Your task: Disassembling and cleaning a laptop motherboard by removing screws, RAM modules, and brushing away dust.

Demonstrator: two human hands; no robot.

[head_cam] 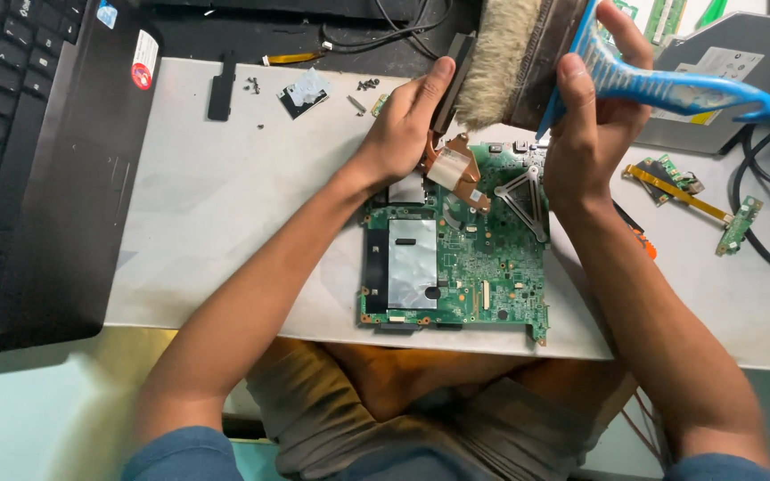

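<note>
A green laptop motherboard (483,267) lies on a white mat (225,196) in front of me. My left hand (403,125) holds a copper heatsink with its dark fin block (452,165) lifted above the board's top edge. My right hand (594,116) grips a wide brush by its blue plastic handle (670,89). The brush's pale bristles (496,62) rest against the fin block. A silver shield (413,263) covers the board's left part.
A black laptop base with keyboard (20,134) sits at the left. Small screws (367,85) and a black strip (220,93) lie at the mat's far edge. An optical drive (733,62), small green boards (741,223) and black cables (759,196) lie at the right.
</note>
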